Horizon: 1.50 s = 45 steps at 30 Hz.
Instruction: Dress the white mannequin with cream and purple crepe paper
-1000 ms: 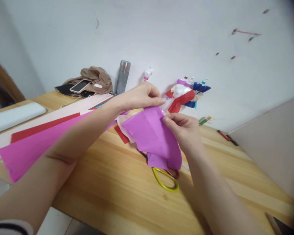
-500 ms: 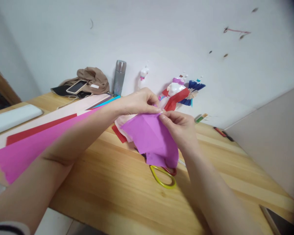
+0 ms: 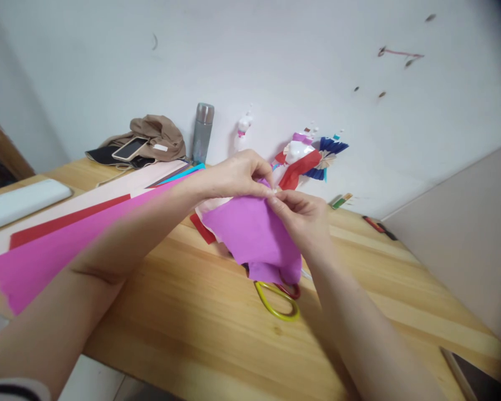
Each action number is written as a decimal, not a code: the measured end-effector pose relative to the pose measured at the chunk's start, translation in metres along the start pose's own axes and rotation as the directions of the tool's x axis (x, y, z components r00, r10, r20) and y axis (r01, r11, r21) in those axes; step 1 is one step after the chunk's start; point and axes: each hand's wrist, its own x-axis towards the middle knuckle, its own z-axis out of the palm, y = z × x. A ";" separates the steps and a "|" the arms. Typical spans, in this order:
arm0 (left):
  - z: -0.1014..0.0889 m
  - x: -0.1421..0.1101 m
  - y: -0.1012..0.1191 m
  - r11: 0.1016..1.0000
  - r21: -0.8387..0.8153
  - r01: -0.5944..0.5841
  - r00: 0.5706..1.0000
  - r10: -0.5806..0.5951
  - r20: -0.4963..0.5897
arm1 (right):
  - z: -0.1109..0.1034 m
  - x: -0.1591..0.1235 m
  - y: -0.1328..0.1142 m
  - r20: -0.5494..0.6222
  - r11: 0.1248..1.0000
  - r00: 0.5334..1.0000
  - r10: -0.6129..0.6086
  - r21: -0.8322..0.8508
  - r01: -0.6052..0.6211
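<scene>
Head view: left hand (image 3: 240,175) and right hand (image 3: 307,220) have drawn together, both pinching purple paper (image 3: 254,231) at nearly one spot, inward of the tabletop's (image 3: 179,317) front edge.

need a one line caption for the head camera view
Two hands pinch purple paper above yellow-handled scissors on a wooden table.

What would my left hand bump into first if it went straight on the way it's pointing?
Most likely your right hand, whose fingertips meet or nearly meet those of your left hand at the top of the purple sheet; exact depth is unclear.
</scene>
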 end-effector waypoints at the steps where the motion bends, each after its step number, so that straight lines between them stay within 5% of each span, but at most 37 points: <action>1: 0.000 0.000 -0.001 1.000 0.002 -0.002 1.000 0.002 -0.004 | 0.000 0.000 -0.001 0.003 1.000 1.000 -0.001 -0.001 0.001; 9: 0.001 -0.001 0.003 1.000 -0.002 0.018 1.000 -0.018 0.014 | 0.000 -0.002 -0.003 -0.010 0.999 1.000 -0.007 0.040 0.008; 32: -0.028 -0.006 -0.003 0.992 0.121 0.025 0.945 0.016 -0.327 | 0.002 0.001 0.013 0.076 0.993 0.993 0.086 0.077 -0.092; 45: -0.036 -0.009 -0.008 0.995 0.102 0.025 0.926 0.015 -0.378 | 0.007 0.004 0.022 0.122 0.989 0.984 0.128 0.064 -0.137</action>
